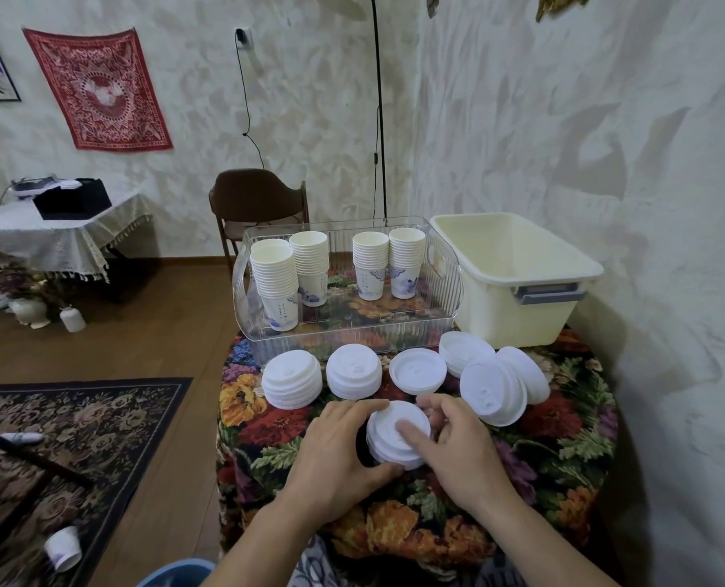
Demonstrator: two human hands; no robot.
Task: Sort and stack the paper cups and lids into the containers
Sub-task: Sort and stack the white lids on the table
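Pale textured walls closed in a corner where a small surface under a bright floral cloth carried everything. At its back right stood a cream plastic tub, apparently empty, and beside it a clear ribbed bin holding stacks of paper cups, white with blue printing low on the outer cup.

In front of the bin lay the white plastic lids in short piles: one pile at the left, one next to it, a shallower one in the middle, and a slumped group at the right whose lids leaned against one another on edge.

Nearest the person sat a lid stack, slightly skewed. The left hand curled round its left side, thumb low at the front. The right hand cupped the right side with its thumb pressed on the top lid.

My judgement: the stack was being squared for lifting. Being loosely nested and offset, it could shear apart if squeezed unevenly or tilted on the way to the tub. Carried across, it could also clip the leaning lids and send them sliding. One cup already lay on the floor.
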